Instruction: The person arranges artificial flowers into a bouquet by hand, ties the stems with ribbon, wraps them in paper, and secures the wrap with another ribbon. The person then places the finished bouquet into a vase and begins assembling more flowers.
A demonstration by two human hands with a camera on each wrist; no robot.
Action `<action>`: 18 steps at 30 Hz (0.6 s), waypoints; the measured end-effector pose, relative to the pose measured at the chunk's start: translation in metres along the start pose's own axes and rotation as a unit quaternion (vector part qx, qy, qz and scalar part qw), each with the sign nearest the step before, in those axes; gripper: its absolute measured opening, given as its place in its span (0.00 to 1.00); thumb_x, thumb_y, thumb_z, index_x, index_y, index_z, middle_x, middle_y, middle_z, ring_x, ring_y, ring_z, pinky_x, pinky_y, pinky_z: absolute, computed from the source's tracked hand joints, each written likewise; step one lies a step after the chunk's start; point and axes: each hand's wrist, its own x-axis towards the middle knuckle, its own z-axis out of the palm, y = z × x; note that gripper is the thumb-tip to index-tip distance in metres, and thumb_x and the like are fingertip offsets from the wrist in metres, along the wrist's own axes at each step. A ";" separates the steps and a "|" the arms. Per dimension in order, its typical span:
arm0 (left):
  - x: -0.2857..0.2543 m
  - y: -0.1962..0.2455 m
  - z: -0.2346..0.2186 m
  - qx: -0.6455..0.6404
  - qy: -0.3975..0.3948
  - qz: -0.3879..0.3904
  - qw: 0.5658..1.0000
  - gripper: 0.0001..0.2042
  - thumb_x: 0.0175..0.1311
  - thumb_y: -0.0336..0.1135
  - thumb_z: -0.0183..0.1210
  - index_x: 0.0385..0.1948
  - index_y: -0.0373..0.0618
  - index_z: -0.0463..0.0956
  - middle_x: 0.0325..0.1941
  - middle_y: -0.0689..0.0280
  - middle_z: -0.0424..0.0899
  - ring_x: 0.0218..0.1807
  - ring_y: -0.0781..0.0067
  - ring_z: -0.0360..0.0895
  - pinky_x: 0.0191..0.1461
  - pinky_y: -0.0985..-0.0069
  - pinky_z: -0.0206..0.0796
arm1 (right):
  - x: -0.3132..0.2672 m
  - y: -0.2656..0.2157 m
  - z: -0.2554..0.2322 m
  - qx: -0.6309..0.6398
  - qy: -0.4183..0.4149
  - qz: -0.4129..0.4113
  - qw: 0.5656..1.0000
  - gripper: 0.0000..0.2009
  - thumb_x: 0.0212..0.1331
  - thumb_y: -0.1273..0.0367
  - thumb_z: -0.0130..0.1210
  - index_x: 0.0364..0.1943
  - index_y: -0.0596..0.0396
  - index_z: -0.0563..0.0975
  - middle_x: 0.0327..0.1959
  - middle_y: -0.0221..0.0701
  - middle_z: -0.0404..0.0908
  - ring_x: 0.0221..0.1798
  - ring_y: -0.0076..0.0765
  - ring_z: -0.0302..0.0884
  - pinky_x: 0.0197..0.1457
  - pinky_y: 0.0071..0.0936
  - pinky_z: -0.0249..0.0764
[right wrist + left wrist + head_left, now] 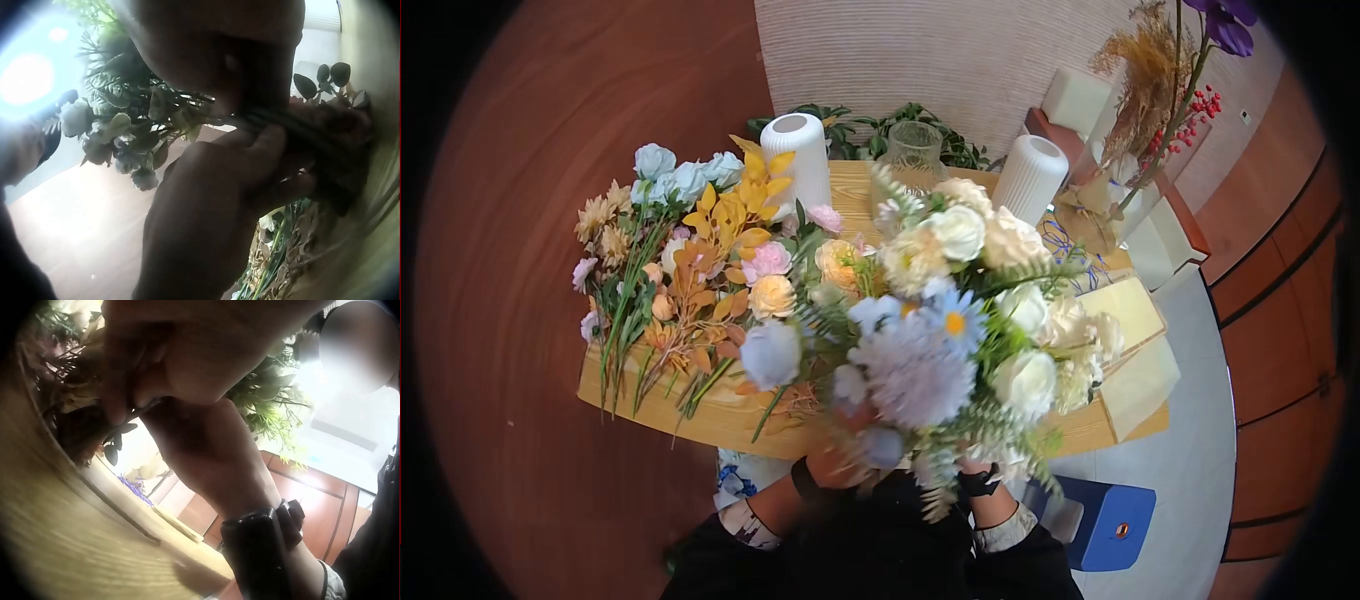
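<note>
A large bouquet (920, 365) of artificial-looking flowers, with white roses, blue daisies, a lilac bloom and ferny greens, is held close before the body. Its blooms hide most of both hands in the head view. In the right wrist view, the thumb of my left hand (206, 181) lies across the bundled stems (300, 131), its fingers gripping them. My right hand (219, 44) holds the same stems from the other side, right beside the left. Left wrist view: my left hand (206, 350) overlaps the right hand (200, 440), both dark in shadow.
Loose flowers and yellow leaf sprays (740, 210) cover the left of the wooden table (730, 430). At the back stand two white ribbed vases (808, 165) and a glass vase (915, 150). Cream wrapping sheets (1140, 375) lie right; a blue bin (1115, 525) stands below.
</note>
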 end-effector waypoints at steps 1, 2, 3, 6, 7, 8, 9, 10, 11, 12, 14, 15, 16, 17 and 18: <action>-0.001 0.001 -0.002 0.001 -0.001 0.000 1.000 0.25 0.55 0.40 0.56 0.55 0.41 0.63 0.52 0.58 0.71 0.56 0.63 0.67 0.62 0.64 0.54 | 0.004 0.002 0.001 0.003 -0.001 0.002 1.000 0.07 0.53 0.70 0.56 0.22 0.52 0.71 0.22 0.20 0.70 0.23 0.20 0.65 0.27 0.21 0.62; 0.014 0.018 -0.025 -0.151 -0.061 -0.156 0.974 0.24 0.59 0.36 0.50 0.57 0.40 0.58 0.56 0.59 0.68 0.58 0.64 0.65 0.63 0.66 0.55 | 0.000 0.005 -0.008 0.005 -0.002 0.003 1.000 0.07 0.53 0.70 0.56 0.22 0.52 0.71 0.22 0.20 0.70 0.23 0.20 0.65 0.27 0.21 0.62; 0.025 0.030 -0.038 -0.295 -0.118 -0.303 0.898 0.23 0.62 0.32 0.44 0.60 0.38 0.54 0.60 0.60 0.65 0.60 0.65 0.63 0.64 0.68 0.55 | 0.001 0.009 -0.007 0.008 -0.003 0.005 1.000 0.07 0.53 0.70 0.56 0.23 0.52 0.71 0.22 0.20 0.70 0.24 0.20 0.65 0.27 0.21 0.62; 0.039 0.043 -0.036 -0.447 0.103 -0.033 0.888 0.20 0.65 0.35 0.43 0.57 0.38 0.58 0.56 0.60 0.68 0.56 0.66 0.66 0.60 0.69 0.59 | -0.012 0.014 -0.036 0.014 -0.002 0.010 1.000 0.06 0.53 0.70 0.55 0.23 0.52 0.71 0.23 0.20 0.70 0.24 0.21 0.65 0.28 0.21 0.63; 0.036 0.042 -0.035 -0.448 0.102 -0.033 0.888 0.20 0.65 0.35 0.43 0.57 0.38 0.58 0.56 0.60 0.68 0.56 0.66 0.66 0.60 0.69 0.59 | -0.017 0.021 -0.043 0.016 -0.002 0.012 1.000 0.06 0.54 0.70 0.55 0.24 0.52 0.71 0.23 0.21 0.70 0.24 0.21 0.66 0.28 0.21 0.63; 0.030 0.040 -0.032 -0.307 0.101 -0.077 0.943 0.20 0.57 0.33 0.52 0.53 0.40 0.63 0.53 0.60 0.70 0.54 0.65 0.67 0.58 0.68 0.59 | -0.017 0.026 -0.038 0.018 -0.003 0.014 1.000 0.06 0.54 0.70 0.55 0.24 0.52 0.71 0.23 0.21 0.70 0.24 0.21 0.66 0.28 0.21 0.63; 0.026 0.037 -0.028 -0.159 0.097 -0.119 0.975 0.21 0.50 0.31 0.61 0.48 0.41 0.69 0.50 0.60 0.72 0.52 0.63 0.68 0.57 0.67 0.59 | -0.005 0.022 -0.040 0.020 -0.004 0.017 1.000 0.06 0.54 0.69 0.55 0.24 0.52 0.71 0.23 0.21 0.70 0.24 0.22 0.66 0.28 0.22 0.63; 0.024 0.032 -0.018 -0.275 0.100 -0.162 0.942 0.22 0.52 0.33 0.60 0.50 0.43 0.68 0.52 0.60 0.71 0.53 0.63 0.69 0.57 0.66 0.59 | 0.000 0.029 -0.026 0.022 -0.006 0.019 1.000 0.06 0.54 0.69 0.55 0.24 0.52 0.71 0.23 0.21 0.70 0.24 0.22 0.66 0.28 0.22 0.64; 0.026 0.035 -0.026 -0.274 0.101 -0.163 0.942 0.22 0.52 0.33 0.60 0.50 0.43 0.68 0.52 0.60 0.71 0.53 0.63 0.69 0.57 0.66 0.59 | 0.000 0.033 -0.028 0.024 -0.009 0.021 0.999 0.05 0.54 0.69 0.55 0.25 0.51 0.71 0.23 0.21 0.70 0.24 0.22 0.66 0.28 0.22 0.64; 0.031 0.040 -0.041 -0.332 -0.007 -0.254 0.908 0.21 0.54 0.34 0.58 0.51 0.43 0.67 0.53 0.59 0.70 0.54 0.63 0.68 0.58 0.66 0.59 | -0.006 0.035 -0.036 0.026 -0.011 0.023 0.999 0.05 0.54 0.69 0.55 0.25 0.51 0.71 0.24 0.21 0.70 0.24 0.22 0.66 0.28 0.22 0.64; 0.035 0.044 -0.046 -0.382 -0.115 -0.338 0.853 0.21 0.56 0.35 0.56 0.52 0.43 0.67 0.55 0.58 0.69 0.56 0.63 0.66 0.59 0.66 0.58 | 0.002 0.040 -0.038 0.030 -0.013 0.027 0.999 0.05 0.54 0.69 0.55 0.26 0.51 0.71 0.24 0.21 0.70 0.24 0.23 0.66 0.29 0.22 0.64; 0.037 0.044 -0.038 -0.388 -0.024 -0.195 0.901 0.20 0.61 0.34 0.48 0.56 0.44 0.62 0.57 0.59 0.68 0.56 0.66 0.67 0.56 0.68 0.61 | 0.004 0.044 -0.034 0.031 -0.014 0.029 0.999 0.05 0.54 0.69 0.54 0.26 0.51 0.71 0.24 0.21 0.70 0.25 0.23 0.66 0.29 0.22 0.64; 0.037 0.041 -0.028 -0.382 0.068 -0.046 0.920 0.20 0.66 0.33 0.41 0.60 0.45 0.56 0.59 0.61 0.66 0.55 0.68 0.68 0.54 0.71 0.63 | -0.005 0.046 -0.054 0.033 -0.015 0.032 0.999 0.05 0.54 0.69 0.54 0.26 0.51 0.71 0.24 0.22 0.70 0.25 0.23 0.66 0.29 0.22 0.65; 0.029 0.022 -0.004 -0.383 0.068 -0.047 0.920 0.20 0.66 0.33 0.41 0.60 0.45 0.56 0.59 0.61 0.66 0.55 0.68 0.68 0.54 0.71 0.63 | -0.015 0.048 -0.072 0.035 -0.016 0.035 0.999 0.05 0.54 0.69 0.54 0.26 0.51 0.71 0.24 0.22 0.70 0.25 0.23 0.66 0.29 0.22 0.65; 0.016 -0.005 0.031 -0.200 0.008 -0.048 0.979 0.20 0.66 0.32 0.41 0.60 0.44 0.55 0.60 0.61 0.65 0.56 0.68 0.67 0.56 0.71 0.62 | -0.017 0.050 -0.079 0.037 -0.016 0.038 0.998 0.04 0.54 0.69 0.54 0.27 0.51 0.71 0.25 0.22 0.70 0.25 0.23 0.67 0.29 0.23 0.65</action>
